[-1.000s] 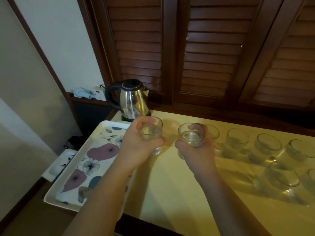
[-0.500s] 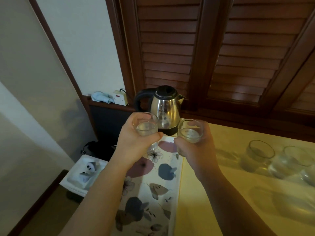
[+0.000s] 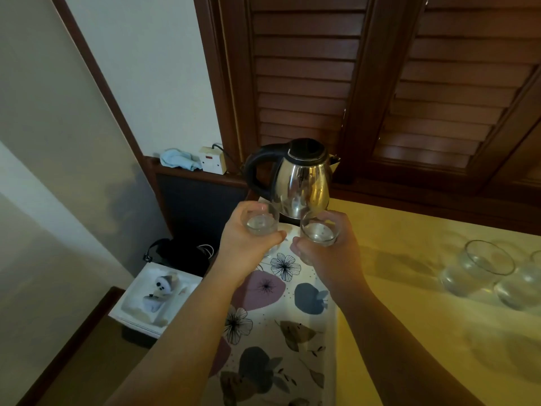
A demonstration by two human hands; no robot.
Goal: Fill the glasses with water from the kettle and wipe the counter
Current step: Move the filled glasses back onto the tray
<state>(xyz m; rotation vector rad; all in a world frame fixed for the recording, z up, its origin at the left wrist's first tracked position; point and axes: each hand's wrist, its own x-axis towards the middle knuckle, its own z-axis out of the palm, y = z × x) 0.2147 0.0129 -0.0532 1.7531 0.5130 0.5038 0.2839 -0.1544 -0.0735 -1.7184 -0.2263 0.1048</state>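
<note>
My left hand (image 3: 244, 249) grips a small clear glass (image 3: 260, 219) with water in it. My right hand (image 3: 330, 259) grips a second glass (image 3: 319, 231), also holding water. Both glasses are upright, side by side, held above the far end of a floral tray (image 3: 281, 323). Just behind them stands a steel kettle (image 3: 301, 180) with a black handle and lid, on its base at the counter's back left corner. More glasses (image 3: 480, 271) with water stand on the yellow counter (image 3: 409, 288) at the right.
A light blue cloth (image 3: 178, 159) and a white wall socket (image 3: 212, 162) sit on a ledge left of the kettle. Dark wooden louvred shutters rise behind the counter. A white box (image 3: 155, 300) with a small toy lies on the floor at the left.
Both hands lifted their glasses off the counter and carried them left, over the floral tray in front of the kettle. My view swung left, so most of the other glasses left the frame.
</note>
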